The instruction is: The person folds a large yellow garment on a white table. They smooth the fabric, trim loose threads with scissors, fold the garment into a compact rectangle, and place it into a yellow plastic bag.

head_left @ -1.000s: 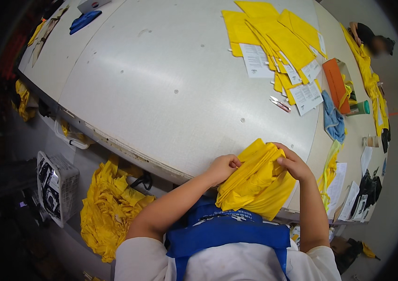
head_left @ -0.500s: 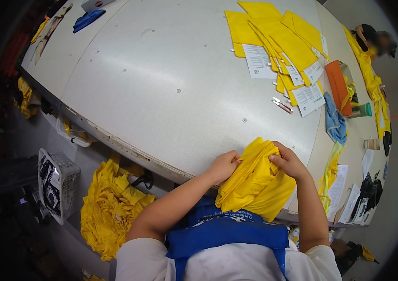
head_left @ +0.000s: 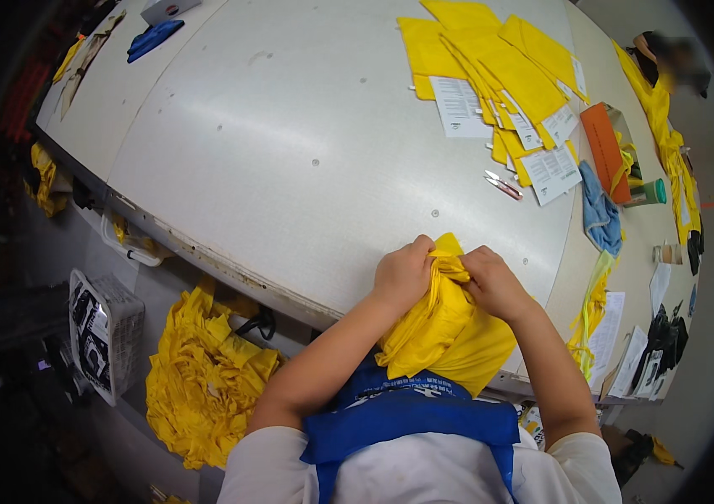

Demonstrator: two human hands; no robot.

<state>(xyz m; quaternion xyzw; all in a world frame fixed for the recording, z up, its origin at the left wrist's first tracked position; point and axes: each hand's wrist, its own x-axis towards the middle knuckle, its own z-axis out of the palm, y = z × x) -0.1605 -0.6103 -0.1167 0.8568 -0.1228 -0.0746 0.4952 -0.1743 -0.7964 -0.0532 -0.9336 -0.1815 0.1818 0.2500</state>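
Observation:
A bunched piece of yellow fabric (head_left: 437,332) hangs over the table's near edge, against my blue apron (head_left: 407,420). My left hand (head_left: 406,270) grips its upper left side, fingers closed on the cloth. On the upper right, my right hand (head_left: 491,281) pinches a fold between thumb and fingers. The two hands are close together, with a crumpled tip of cloth rising between them. What lies inside the folds is hidden.
Flat yellow pouches (head_left: 491,67) with printed sheets lie at the far right of the table (head_left: 248,185). Thread snips (head_left: 504,185), a blue cloth (head_left: 599,210) and an orange box (head_left: 605,151) are nearby. A yellow fabric heap (head_left: 206,386) and a white basket (head_left: 113,336) stand below left.
My left hand has moved up and now grasps the cloth higher. My right hand has shifted left toward it, and the fabric's top is gathered more narrowly.

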